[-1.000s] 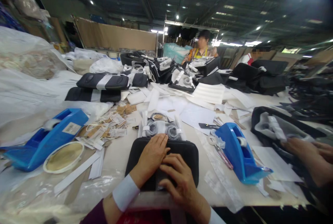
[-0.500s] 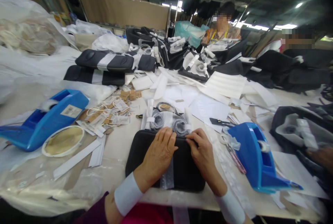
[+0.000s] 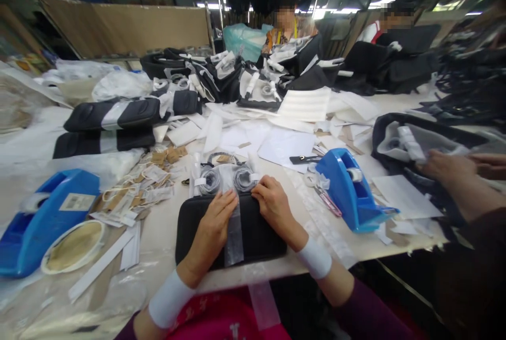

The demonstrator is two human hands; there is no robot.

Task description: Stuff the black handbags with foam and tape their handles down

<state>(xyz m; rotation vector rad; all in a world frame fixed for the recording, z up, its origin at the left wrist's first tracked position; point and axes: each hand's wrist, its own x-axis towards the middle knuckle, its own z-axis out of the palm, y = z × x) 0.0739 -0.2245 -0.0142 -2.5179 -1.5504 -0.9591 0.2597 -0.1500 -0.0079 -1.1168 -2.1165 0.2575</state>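
Observation:
A black padded case [image 3: 256,229] lies in front of me at the table's near edge. Down its middle runs a clear tape strip [image 3: 234,240]. My left hand [image 3: 211,226] rests flat on the case, its fingers stretched toward the top edge and touching the strip. At the top edge, right of the strip, the fingers of my right hand [image 3: 273,207] are bent and pinch the rim. Just behind that rim are two plastic-wrapped grey coils, a left coil [image 3: 209,182] and a right coil [image 3: 243,178]. What lies under my fingertips is hidden.
Blue tape dispensers stand at left [image 3: 51,219] and right [image 3: 348,192]. Pink-handled scissors [image 3: 327,202] lie beside the right one. Paper tags [image 3: 146,182] and a tape roll [image 3: 73,248] are at left. A co-worker's hands [image 3: 446,171] touch a black bag [image 3: 379,137] at right.
The view has turned right, bringing a co-worker's hands into sight. My left hand has shifted slightly left on the case, exposing more of the strip. My right hand stays at the rim.

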